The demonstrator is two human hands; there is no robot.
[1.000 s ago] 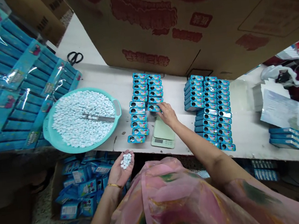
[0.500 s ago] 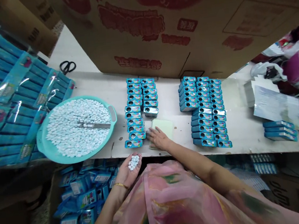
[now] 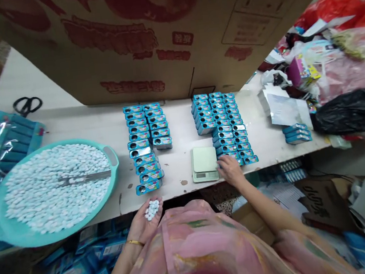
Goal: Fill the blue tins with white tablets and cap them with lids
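Note:
My left hand (image 3: 146, 220) is cupped palm up near the table's front edge, holding a small heap of white candies (image 3: 152, 210). My right hand (image 3: 230, 170) touches the front of the right group of blue tins (image 3: 224, 135), just right of a pale green scale (image 3: 205, 164); what its curled fingers hold is too small to tell. Left of the scale stand two columns of blue tins (image 3: 145, 161) with dark round openings. A turquoise basin (image 3: 114, 160) full of white candies, with a metal blade (image 3: 91, 177) lying on them, is at the left.
A large cardboard box (image 3: 158, 38) stands at the back. Black scissors (image 3: 27, 105) lie at the back left. Three blue boxes (image 3: 297, 134), papers (image 3: 286, 109) and a black bag (image 3: 349, 109) are at the right. Blue packets (image 3: 82, 271) fill a space below the table.
My right hand has moved right, from the scale's left side to the right group of tins, uncovering the scale. The view has shifted right. My left hand still holds its candies.

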